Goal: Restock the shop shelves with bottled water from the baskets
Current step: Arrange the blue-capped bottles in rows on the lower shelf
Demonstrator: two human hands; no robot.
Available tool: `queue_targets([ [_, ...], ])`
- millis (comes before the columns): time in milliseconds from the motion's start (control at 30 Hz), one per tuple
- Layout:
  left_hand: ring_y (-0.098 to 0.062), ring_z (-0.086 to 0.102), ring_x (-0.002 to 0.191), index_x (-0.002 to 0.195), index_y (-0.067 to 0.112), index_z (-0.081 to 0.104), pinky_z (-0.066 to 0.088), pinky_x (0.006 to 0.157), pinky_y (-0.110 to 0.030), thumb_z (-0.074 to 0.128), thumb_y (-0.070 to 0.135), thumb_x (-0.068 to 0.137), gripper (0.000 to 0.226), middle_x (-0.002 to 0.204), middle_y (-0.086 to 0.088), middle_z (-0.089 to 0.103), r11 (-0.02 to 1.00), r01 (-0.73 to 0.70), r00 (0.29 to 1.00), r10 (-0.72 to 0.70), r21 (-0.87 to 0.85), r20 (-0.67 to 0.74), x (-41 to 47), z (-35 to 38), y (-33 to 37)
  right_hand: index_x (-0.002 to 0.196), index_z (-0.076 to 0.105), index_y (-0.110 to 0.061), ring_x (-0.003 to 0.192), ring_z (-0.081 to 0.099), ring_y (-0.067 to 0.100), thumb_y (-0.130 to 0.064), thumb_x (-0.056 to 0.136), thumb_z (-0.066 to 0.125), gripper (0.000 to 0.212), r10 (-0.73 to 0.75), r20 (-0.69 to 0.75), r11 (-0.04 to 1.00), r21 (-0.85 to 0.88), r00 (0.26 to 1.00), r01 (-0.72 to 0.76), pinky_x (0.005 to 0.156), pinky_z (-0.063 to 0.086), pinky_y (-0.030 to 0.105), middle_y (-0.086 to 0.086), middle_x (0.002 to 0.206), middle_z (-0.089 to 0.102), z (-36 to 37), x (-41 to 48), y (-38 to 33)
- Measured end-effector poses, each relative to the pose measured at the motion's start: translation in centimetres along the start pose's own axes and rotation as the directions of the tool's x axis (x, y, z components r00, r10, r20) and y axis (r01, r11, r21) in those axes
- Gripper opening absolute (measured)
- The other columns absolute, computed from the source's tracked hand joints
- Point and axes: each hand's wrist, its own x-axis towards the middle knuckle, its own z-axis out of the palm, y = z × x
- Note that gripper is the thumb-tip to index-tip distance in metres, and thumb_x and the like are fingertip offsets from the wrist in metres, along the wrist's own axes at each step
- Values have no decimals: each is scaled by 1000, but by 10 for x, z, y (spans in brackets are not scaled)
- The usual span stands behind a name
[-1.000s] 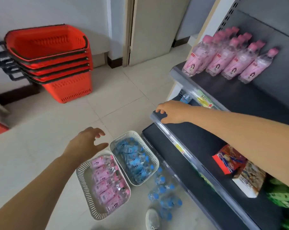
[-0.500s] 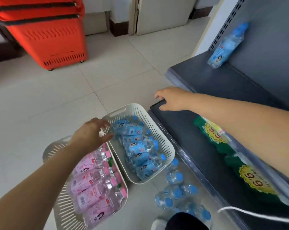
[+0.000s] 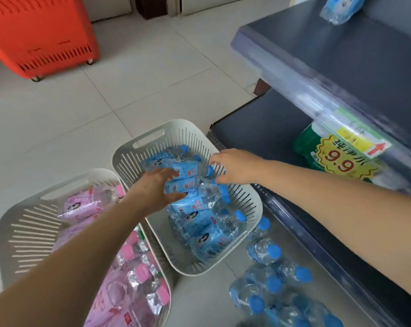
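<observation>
Two baskets (image 3: 255, 208) — left grip (image 3: 150, 190) holds one blue bottle (image 3: 184, 185); right grip (image 3: 235, 166) — cannot tell.

A shop: dark shelving (image 3: 341, 55) with price tag (image 3: 341, 159), red shopping baskets (image 3: 39, 31).

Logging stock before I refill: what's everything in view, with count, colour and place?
baskets: 2, white, floor
blue bottles: many, blue, right basket
pink bottles: many, pink, left basket
floor bottles: several, blue-capped, floor bottom right
shelf bottle: 1, blue, upper shelf
green pack: 1, green, lower shelf
red basket: at least 1, red, top left
left hand: 1, grips one of the blue bottles
right hand: 1, over blue bottles, grip unclear
</observation>
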Motion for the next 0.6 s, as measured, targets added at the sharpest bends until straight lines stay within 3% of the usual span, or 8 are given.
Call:
queue_targets([
  [167, -24, 35, 133, 140, 30, 32, 31, 111, -45, 69, 59, 68, 86, 145, -1, 38, 997, -31, 992, 22, 69, 123, 33, 34, 9, 137, 40, -21, 116, 48, 22, -50, 78, 68, 72, -23, 24, 998, 60, 999, 22, 93, 43, 34, 4, 130, 50, 31, 9, 15],
  [267, -26, 30, 135, 143, 29, 28, 30, 110, -46, 73, 58, 64, 96, 146, -1, 35, 997, -32, 987, 20, 70, 162, 37, 51, 13, 135, 39, -26, 117, 48, 20, -55, 71, 72, 78, -37, 52, 996, 80, 998, 33, 94, 43, 35, 0, 130, 50, 45, 13, 15],
  [367, -24, 33, 131, 144, 26, 25, 34, 108, -44, 74, 59, 63, 100, 139, 0, 36, 989, -32, 994, 17, 142, 103, 36, 71, 19, 138, 37, -27, 122, 45, 18, -56, 65, 76, 87, -52, 64, 992, 117, 997, 44, 97, 40, 32, -2, 135, 47, 56, 16, 14],
  [467, -22, 39, 121, 140, 23, 32, 39, 103, -41, 74, 54, 67, 90, 123, 0, 41, 986, 5, 1000, -2, 165, -22, 32, 83, 21, 139, 36, -27, 126, 42, 15, -57, 62, 78, 93, -38, 61, 973, 230, 997, 24, 103, 37, 29, -5, 139, 43, 59, 14, 11],
  [533, -23, 43, 117, 135, 20, 39, 40, 102, -40, 76, 47, 68, 82, 121, -2, 44, 996, 76, 992, -71, 48, -102, 28, 80, 19, 139, 38, -23, 127, 43, 14, -58, 68, 73, 86, 1, -8, 929, 371, 1000, 2, 102, 34, 26, -5, 141, 44, 57, 13, 8],
  [600, -22, 50, 110, 130, 17, 44, 44, 99, -38, 79, 42, 68, 76, 120, -4, 47, 957, 200, 956, -237, -208, -173, 26, 71, 10, 137, 42, -19, 126, 45, 15, -58, 83, 56, 68, 120, -108, 844, 535, 987, -44, 99, 35, 27, -2, 141, 45, 56, 15, 5],
])
